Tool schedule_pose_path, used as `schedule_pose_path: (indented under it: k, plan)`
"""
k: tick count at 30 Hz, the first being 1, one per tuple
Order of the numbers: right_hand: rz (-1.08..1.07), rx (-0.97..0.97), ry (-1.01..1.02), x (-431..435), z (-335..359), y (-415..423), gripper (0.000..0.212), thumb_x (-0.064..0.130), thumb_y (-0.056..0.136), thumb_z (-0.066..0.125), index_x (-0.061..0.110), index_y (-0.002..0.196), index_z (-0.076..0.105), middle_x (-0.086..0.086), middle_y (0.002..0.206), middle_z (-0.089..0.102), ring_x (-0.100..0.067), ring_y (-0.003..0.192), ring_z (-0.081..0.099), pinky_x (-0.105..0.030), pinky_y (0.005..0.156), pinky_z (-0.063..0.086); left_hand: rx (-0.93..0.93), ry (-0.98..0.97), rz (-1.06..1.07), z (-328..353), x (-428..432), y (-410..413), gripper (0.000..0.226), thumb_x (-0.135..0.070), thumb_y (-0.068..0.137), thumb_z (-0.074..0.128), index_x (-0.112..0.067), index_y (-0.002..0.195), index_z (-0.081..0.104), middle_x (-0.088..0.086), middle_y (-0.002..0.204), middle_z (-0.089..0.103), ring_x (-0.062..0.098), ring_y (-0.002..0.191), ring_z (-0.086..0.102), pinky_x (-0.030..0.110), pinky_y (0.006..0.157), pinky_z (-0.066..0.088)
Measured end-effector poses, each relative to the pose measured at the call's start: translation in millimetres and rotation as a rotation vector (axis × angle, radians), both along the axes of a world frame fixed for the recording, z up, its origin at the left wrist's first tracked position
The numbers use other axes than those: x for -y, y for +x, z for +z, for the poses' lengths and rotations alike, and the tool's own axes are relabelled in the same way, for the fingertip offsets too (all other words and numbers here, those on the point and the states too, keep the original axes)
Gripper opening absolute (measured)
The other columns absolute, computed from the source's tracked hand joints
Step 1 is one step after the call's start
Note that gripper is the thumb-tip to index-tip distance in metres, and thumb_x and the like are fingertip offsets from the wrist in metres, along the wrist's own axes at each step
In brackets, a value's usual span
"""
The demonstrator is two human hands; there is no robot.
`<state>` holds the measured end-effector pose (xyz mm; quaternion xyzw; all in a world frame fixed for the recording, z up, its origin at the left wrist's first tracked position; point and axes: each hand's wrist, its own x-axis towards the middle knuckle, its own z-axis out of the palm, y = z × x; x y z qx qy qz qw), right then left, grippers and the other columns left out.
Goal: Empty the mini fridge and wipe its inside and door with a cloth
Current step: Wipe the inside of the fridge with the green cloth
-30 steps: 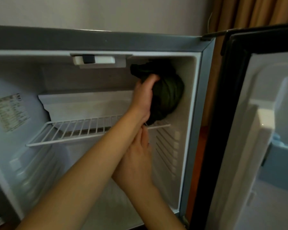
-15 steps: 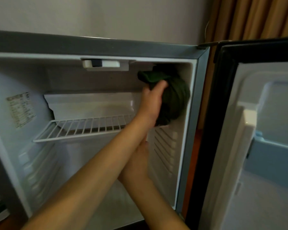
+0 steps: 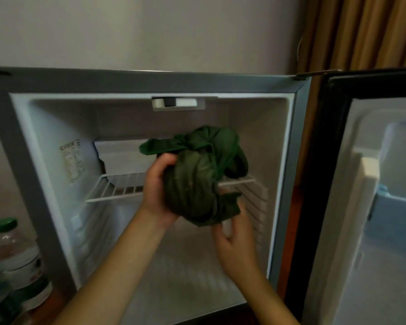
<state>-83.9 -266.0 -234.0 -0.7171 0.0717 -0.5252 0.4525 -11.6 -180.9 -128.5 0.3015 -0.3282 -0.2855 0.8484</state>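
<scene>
Head view: the dark green cloth [image 3: 197,174], pressed a second ago high against the right inner wall of the mini fridge [image 3: 280,160], is now drawn back to the middle of the opening, in front of the wire shelf [image 3: 117,187]. That wall pass looks finished. The left hand [image 3: 157,191] curls its fingers round the bundle's left side, gripping it. The right hand [image 3: 234,238], fingers loosely spread, cups under the hanging lower corner. Bottles [image 3: 17,254] stand outside, lower left.
</scene>
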Motion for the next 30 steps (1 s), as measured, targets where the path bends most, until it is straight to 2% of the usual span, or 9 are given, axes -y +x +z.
schedule_pose_path:
  k: [3,5,7,11,18,21,24,26,30]
  plan:
    - [0.416,0.139,0.614,-7.0,10.0,-7.6,0.029,0.031,0.092,0.053,0.017,0.112,0.069,-0.003,0.116,0.069,-0.021,0.114,0.061,-0.044,0.099,0.048,-0.004,0.12,0.193,-0.1,-41.8,6.1,0.03,-0.041,0.014,0.073,-0.022,0.036,0.066,-0.007,0.046,0.063,0.004,0.041,0.061,0.015,0.037,0.046]
    - [0.86,0.132,0.928,-10.3,25.0,-9.4,0.07,0.062,0.076,0.059,0.011,0.124,0.064,-0.014,0.129,0.061,-0.031,0.123,0.055,-0.052,0.098,0.046,0.022,0.151,0.217,-8.4,-58.0,14.3,0.017,-0.035,0.04,0.072,-0.022,0.034,0.064,-0.006,0.044,0.061,0.004,0.04,0.06,0.014,0.037,0.045]
    - [1.033,0.081,0.943,-16.3,35.5,-6.8,0.077,0.064,0.072,0.064,0.011,0.128,0.06,-0.016,0.135,0.056,-0.033,0.125,0.052,-0.051,0.094,0.048,0.032,0.183,0.096,-14.5,-68.6,17.9,0.02,-0.02,0.06,0.063,-0.017,0.041,0.068,0.001,0.049,0.063,0.009,0.046,0.063,0.016,0.043,0.049]
    - [0.693,-0.095,0.76,-31.0,43.5,8.6,0.028,0.02,0.077,0.065,0.012,0.104,0.071,-0.01,0.103,0.072,-0.024,0.094,0.068,-0.032,0.069,0.058,0.0,0.297,0.031,-28.4,-85.8,32.5,0.03,-0.022,0.071,0.049,-0.011,0.065,0.077,0.01,0.07,0.071,0.017,0.065,0.069,0.024,0.062,0.055]
    - [0.358,0.238,0.862,-28.9,59.3,6.3,0.038,0.01,0.089,0.061,0.016,0.126,0.056,-0.007,0.11,0.07,-0.02,0.098,0.069,-0.036,0.08,0.057,-0.154,0.357,0.164,-36.2,-97.1,46.1,0.033,-0.02,0.098,0.043,-0.008,0.125,0.059,0.015,0.117,0.067,0.028,0.107,0.065,0.041,0.085,0.055]
    - [0.274,0.247,0.577,-40.3,74.0,-8.2,0.048,0.022,0.085,0.067,0.023,0.13,0.052,0.002,0.112,0.066,-0.013,0.101,0.066,-0.03,0.084,0.057,-0.157,0.314,0.278,-31.1,-89.5,39.3,0.03,-0.016,0.098,0.047,-0.007,0.124,0.06,0.014,0.114,0.069,0.026,0.104,0.066,0.041,0.09,0.053]
    - [0.123,-0.082,-0.209,-64.6,85.5,-14.7,0.046,0.053,0.077,0.068,0.041,0.119,0.053,0.013,0.115,0.056,-0.011,0.11,0.055,-0.037,0.092,0.051,-0.112,0.282,0.326,-23.1,-80.3,20.5,0.019,-0.013,0.097,0.049,-0.01,0.106,0.065,0.012,0.095,0.073,0.021,0.086,0.071,0.034,0.077,0.056]
    - [0.009,-0.382,-0.632,-68.2,86.3,-8.7,0.071,0.073,0.069,0.059,0.054,0.133,0.036,0.018,0.137,0.036,-0.015,0.133,0.029,-0.045,0.109,0.034,-0.105,0.266,0.245,-15.4,-80.8,6.5,0.021,-0.021,0.096,0.047,-0.011,0.102,0.065,0.012,0.09,0.073,0.022,0.081,0.072,0.034,0.07,0.058]
    - [0.107,-0.546,-0.607,-48.9,83.9,5.9,0.101,0.062,0.06,0.076,0.056,0.143,0.019,0.015,0.15,0.017,-0.016,0.139,0.024,-0.038,0.114,0.028,0.018,0.271,0.0,-3.7,-89.7,4.6,0.059,-0.047,0.089,0.037,-0.004,0.122,0.06,0.021,0.122,0.063,0.032,0.114,0.061,0.046,0.099,0.047]
